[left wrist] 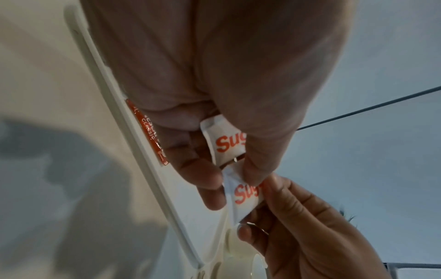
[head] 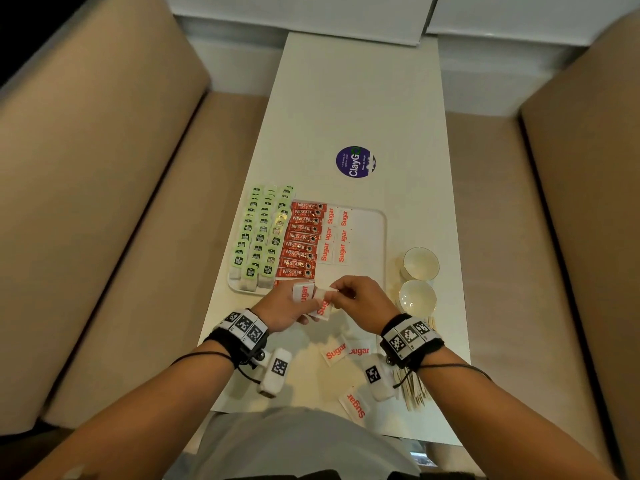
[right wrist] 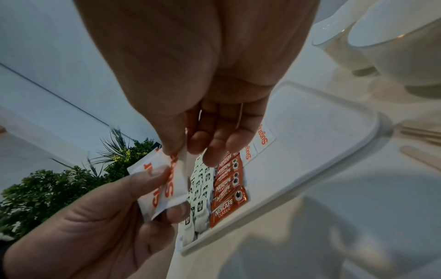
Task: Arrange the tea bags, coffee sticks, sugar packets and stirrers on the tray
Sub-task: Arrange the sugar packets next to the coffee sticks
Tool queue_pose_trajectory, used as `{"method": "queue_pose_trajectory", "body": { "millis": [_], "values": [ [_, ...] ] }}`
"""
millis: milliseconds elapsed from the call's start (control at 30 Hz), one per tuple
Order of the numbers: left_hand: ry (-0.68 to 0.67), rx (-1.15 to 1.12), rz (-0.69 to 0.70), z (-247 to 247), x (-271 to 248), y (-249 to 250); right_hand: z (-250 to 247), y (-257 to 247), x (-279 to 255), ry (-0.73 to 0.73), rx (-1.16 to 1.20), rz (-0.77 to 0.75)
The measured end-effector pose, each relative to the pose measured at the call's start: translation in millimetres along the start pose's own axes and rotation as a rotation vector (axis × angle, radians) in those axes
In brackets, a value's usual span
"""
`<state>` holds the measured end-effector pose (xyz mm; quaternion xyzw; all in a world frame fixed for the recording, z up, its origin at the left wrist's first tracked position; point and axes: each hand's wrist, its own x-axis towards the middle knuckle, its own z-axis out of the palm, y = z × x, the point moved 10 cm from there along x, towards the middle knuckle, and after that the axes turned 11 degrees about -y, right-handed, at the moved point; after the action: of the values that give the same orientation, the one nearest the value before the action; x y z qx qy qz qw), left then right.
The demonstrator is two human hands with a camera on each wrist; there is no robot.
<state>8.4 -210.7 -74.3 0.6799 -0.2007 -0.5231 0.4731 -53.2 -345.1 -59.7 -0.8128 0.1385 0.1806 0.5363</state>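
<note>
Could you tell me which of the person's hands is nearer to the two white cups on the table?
The right. The right hand is just beside the white cups, on their left in the head view. The left hand is farther off, beyond the right hand, at the tray's near edge.

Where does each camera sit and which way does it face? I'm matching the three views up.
Head: on the head, looking down at the table, the tray, both forearms and both hands.
Left wrist: under the left hand, looking along its fingers at the sugar packets; the right hand shows too.
Right wrist: under the right hand, facing the tray; the left hand shows too.
Shared: all three show both hands pinching the sugar packets.
</note>
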Motion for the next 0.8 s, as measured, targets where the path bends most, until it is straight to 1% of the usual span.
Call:
{"method": "queue_pose_trajectory", "body": {
  "millis": [133,233,300,433,533,667,800],
  "values": [
    [0.011,0.011,0.015,-2.3,1.5,1.9,2.7,-3.2,0.2,-0.027,0.022,-0.004],
    [0.039,-0.066,0.029,-5.1,1.7,4.8,-0.1,-0.8,3.5,0.028,0.115,-0.003],
    [0.069,-0.133,0.025,-9.7,2.2,3.8,1.0,2.3,6.5,0.041,0.136,0.007],
    [0.108,-0.171,0.015,-18.7,5.0,3.3,9.4,3.3,7.6,-0.001,0.061,0.045],
    [0.121,-0.186,-0.013,-21.9,8.4,-0.2,13.2,9.4,11.3,-0.022,0.046,0.074],
    [0.204,-0.251,-0.064,-35.6,12.0,-12.5,3.4,22.8,24.5,0.014,0.072,0.116],
    [0.192,-0.252,-0.106,-43.8,14.5,-20.1,-11.9,37.0,47.9,0.061,-0.005,0.183]
  ]
}}
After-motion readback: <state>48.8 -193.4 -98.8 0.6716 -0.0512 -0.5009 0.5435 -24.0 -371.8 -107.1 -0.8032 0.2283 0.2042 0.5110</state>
